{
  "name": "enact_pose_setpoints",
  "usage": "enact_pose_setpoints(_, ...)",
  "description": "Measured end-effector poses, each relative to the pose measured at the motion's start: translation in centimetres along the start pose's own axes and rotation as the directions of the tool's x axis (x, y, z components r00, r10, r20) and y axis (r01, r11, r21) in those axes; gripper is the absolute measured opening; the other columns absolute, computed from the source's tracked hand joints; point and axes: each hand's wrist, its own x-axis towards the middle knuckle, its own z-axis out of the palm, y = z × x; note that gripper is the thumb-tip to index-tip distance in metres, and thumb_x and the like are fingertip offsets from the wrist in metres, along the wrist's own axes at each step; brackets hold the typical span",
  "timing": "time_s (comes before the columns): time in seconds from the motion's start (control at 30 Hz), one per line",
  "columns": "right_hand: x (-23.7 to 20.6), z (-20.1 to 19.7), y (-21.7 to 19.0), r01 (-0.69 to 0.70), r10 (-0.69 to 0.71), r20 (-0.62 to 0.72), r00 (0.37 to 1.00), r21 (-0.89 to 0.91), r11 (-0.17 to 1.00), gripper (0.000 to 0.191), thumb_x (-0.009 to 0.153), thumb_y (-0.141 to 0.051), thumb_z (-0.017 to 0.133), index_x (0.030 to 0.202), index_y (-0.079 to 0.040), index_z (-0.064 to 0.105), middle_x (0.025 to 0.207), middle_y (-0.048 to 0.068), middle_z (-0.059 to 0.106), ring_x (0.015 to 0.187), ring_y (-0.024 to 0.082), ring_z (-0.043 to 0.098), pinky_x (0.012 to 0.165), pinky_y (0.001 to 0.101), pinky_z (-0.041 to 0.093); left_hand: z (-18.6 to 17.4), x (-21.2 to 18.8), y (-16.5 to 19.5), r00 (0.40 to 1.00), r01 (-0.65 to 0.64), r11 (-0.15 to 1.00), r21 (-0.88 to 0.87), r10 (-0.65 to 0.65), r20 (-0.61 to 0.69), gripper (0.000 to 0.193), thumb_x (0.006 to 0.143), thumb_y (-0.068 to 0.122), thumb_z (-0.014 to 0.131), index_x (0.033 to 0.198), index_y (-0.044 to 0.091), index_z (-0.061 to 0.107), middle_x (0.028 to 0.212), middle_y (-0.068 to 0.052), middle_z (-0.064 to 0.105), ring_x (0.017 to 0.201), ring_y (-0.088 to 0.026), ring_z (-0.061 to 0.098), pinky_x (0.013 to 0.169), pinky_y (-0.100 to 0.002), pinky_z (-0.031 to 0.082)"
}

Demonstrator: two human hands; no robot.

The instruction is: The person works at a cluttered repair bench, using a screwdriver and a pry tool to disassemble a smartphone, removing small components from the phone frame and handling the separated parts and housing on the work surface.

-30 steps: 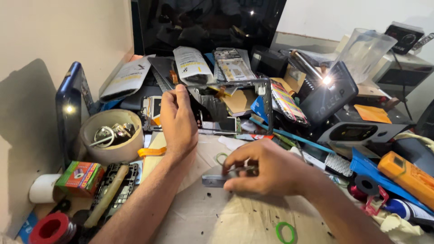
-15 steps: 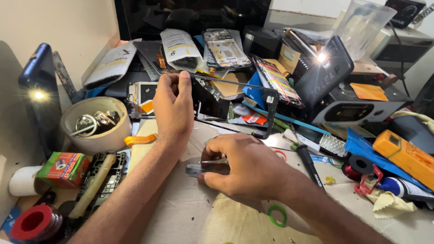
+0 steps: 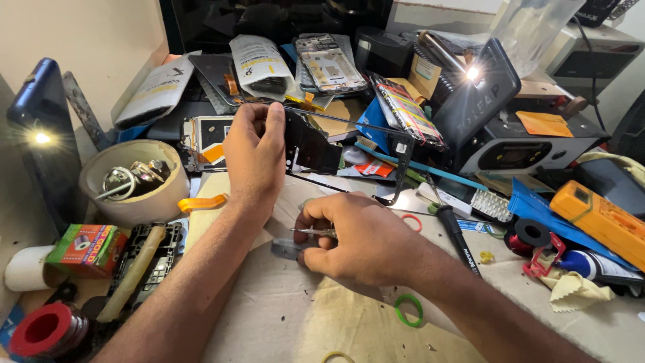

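My left hand (image 3: 254,153) grips the left edge of a black phone frame (image 3: 316,144), which stands tilted up off the cloth work mat (image 3: 282,316). My right hand (image 3: 353,236) rests on the mat just in front of the frame. It pinches thin metal tweezers (image 3: 310,232) whose tips point left. A small grey metal piece (image 3: 285,249) lies on the mat under the right hand's fingers.
A round tub of metal parts (image 3: 131,181) and a small green box (image 3: 87,245) sit at the left. A black pen-like tool (image 3: 457,235), green rubber band (image 3: 408,310), orange meter (image 3: 598,218) and a lit lamp (image 3: 474,72) lie to the right. Phone parts and packets crowd the back.
The view has shifted, so everything sits a little higher and to the left. Both hands keep their holds; the right hand now shows the tweezers more plainly.
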Motion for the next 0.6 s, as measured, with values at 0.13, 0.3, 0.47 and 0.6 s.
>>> enact_pose_setpoints(0.13, 0.2, -0.3, 0.3, -0.028, 0.026, 0.049, 0.998, 0.052, 0.998, 0.023, 0.069, -0.024, 0.076, 0.084, -0.007, 0.070, 0.065, 0.001, 0.061, 0.061, 0.011, 0.057, 0.058, 0.0303, 0.046, 0.2, 0.0, -0.1, 1.000, 0.031, 0.999, -0.006, -0.031, -0.005, 0.030, 0.101, 0.027, 0.063, 0.105, -0.003, 0.065, 0.085, -0.005, 0.070, 0.075, -0.008, 0.060, 0.068, -0.026, 0.052)
enact_pose_setpoints(0.3, 0.4, -0.4, 1.1, -0.008, -0.016, 0.113, 0.994, 0.207, 0.978, 0.019, 0.071, -0.021, 0.077, 0.076, -0.006, 0.067, 0.066, -0.003, 0.063, 0.064, 0.006, 0.056, 0.059, 0.0260, 0.046, 0.7, 0.1, -0.2, 0.999, 0.012, 1.000, -0.020, -0.012, -0.032, 0.027, 0.099, 0.024, 0.066, 0.102, -0.002, 0.066, 0.081, -0.004, 0.070, 0.072, -0.007, 0.060, 0.065, -0.025, 0.051)
enact_pose_setpoints(0.47, 0.8, -0.9, 2.4, 0.030, -0.069, 0.137, 0.988, 0.269, 0.963, 0.018, 0.073, -0.016, 0.080, 0.075, -0.005, 0.066, 0.067, -0.003, 0.062, 0.065, 0.004, 0.051, 0.060, 0.0251, 0.041, 0.6, -0.2, 0.2, 0.999, 0.041, 0.999, -0.018, -0.041, -0.017, 0.026, 0.099, 0.024, 0.065, 0.100, -0.002, 0.065, 0.079, -0.004, 0.068, 0.069, -0.007, 0.057, 0.061, -0.025, 0.050)
enact_pose_setpoints(0.6, 1.3, -1.1, 3.5, 0.111, -0.175, 0.167, 0.970, 0.334, 0.936, 0.019, 0.078, -0.012, 0.080, 0.081, -0.002, 0.064, 0.073, -0.002, 0.061, 0.070, 0.005, 0.051, 0.064, 0.0247, 0.043, 0.6, -0.4, 0.7, 1.000, 0.001, 0.999, 0.036, 0.000, -0.023, 0.024, 0.099, 0.022, 0.065, 0.101, -0.002, 0.064, 0.078, -0.005, 0.069, 0.067, -0.009, 0.060, 0.062, -0.026, 0.051)
